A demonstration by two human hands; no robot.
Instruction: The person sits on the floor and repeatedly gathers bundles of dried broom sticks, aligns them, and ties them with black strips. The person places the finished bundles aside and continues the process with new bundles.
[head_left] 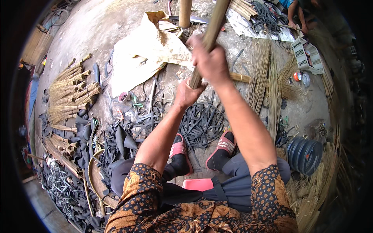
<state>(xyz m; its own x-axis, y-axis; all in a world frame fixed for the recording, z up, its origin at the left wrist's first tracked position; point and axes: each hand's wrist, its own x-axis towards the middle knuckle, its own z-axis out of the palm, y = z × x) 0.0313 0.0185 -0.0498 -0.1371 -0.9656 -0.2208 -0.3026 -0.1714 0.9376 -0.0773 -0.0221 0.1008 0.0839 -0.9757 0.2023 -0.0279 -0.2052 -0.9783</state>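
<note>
Both of my hands are closed around a thick brownish wooden stick [215, 29], which slants up and away past the far edge of the view. My left hand [188, 93] wraps its near end. Higher up, my right hand [211, 62] grips it, partly smeared by motion. Behind the hands lies a pale woven sack [143, 52], spread on the ground, with an upright wooden post [185, 13] beyond it. A heap of black rubber strips [204, 122] lies below the hands, between my feet. To the right of my right hand is a bound bundle of sticks [239, 77].
Short brush-like stick bundles [74, 87] lie at left, above dark rubber scraps [64, 190] and a round woven tray [94, 174]. Long thin sticks [259, 77], a white crate [307, 56] and a blue ribbed plastic container [305, 155] are at right. Another person's hands [298, 26] work far right.
</note>
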